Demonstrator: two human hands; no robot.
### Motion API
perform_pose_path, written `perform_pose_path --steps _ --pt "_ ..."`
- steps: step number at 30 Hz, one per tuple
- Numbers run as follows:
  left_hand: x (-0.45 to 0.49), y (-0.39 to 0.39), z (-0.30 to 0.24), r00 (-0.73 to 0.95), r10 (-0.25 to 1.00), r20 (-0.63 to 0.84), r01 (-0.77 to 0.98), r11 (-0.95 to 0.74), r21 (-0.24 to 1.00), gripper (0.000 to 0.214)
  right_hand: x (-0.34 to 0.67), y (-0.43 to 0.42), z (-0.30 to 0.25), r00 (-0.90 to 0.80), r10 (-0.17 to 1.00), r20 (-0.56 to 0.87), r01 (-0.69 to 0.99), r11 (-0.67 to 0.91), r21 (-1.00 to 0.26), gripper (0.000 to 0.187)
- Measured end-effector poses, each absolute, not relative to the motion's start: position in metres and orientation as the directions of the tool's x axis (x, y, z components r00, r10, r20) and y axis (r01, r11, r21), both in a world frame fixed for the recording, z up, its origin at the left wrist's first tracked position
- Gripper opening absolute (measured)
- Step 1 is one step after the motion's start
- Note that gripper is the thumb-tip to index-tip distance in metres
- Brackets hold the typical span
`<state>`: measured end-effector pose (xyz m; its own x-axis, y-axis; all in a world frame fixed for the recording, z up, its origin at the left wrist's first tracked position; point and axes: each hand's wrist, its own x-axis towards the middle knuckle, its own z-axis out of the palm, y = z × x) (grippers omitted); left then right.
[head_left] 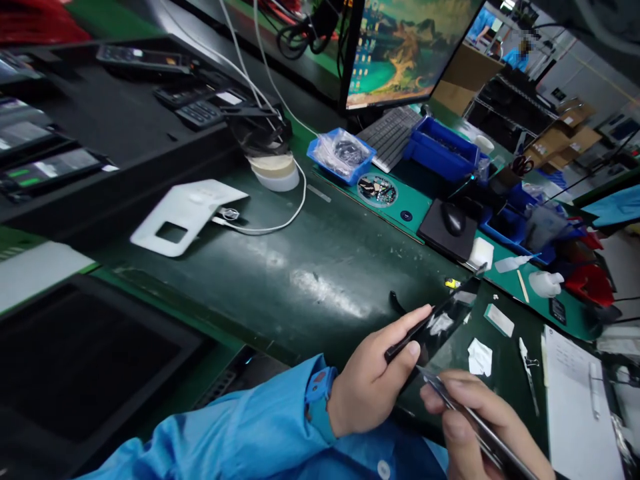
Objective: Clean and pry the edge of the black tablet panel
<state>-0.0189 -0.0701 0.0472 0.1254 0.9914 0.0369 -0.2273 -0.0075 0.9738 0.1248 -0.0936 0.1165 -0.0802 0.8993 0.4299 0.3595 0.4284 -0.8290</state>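
Cut off by the bottom edge — the right hand (465, 433) and the end of its slim metal tool (493, 437); partly hidden behind the left hand (373, 380), the dark glass panel (440, 340); too small to tell, the bits (376, 190) in the round dish (395, 190).

Between the left hand (373, 380) and the right hand (475, 420), the dark glass panel (443, 337) and a slim steel tool (480, 423) fill the gap. A hand can pass up and left across the green work mat (300, 300) through the middle of the frame, as far as the white plastic plate (183, 217) and its white cable (280, 223). To the right, a white wipe (480, 357) and a sheet of paper (577, 407) lie in the way. Along the upper right, the black mouse pad (447, 230) and blue bin (441, 150) obstruct the reach. At upper left stands a black rack of devices (125, 133).
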Motion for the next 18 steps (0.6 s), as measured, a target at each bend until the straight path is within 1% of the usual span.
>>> perform_pose_path --steps 5,9,13,18 --pt "-0.010 -0.076 0.038 0.061 0.996 0.062 -0.237 -0.046 0.970 0.049 0.116 -0.090 0.103 -0.150 0.886 0.439 0.381 0.462 -0.801 0.023" --pt "-0.005 -0.079 0.035 0.028 0.996 0.090 -0.227 -0.081 0.970 0.049 0.117 -0.088 0.094 -0.108 0.896 0.432 0.326 0.442 -0.836 0.019" --pt "-0.002 -0.080 0.033 0.011 0.992 0.129 -0.237 -0.123 0.964 0.048 0.116 -0.091 0.086 -0.124 0.918 0.377 0.270 0.397 -0.877 0.018" --pt "0.001 -0.081 0.030 0.006 0.995 0.096 -0.229 -0.093 0.969 0.049 0.115 -0.093 0.083 -0.090 0.932 0.350 0.235 0.361 -0.902 0.015"
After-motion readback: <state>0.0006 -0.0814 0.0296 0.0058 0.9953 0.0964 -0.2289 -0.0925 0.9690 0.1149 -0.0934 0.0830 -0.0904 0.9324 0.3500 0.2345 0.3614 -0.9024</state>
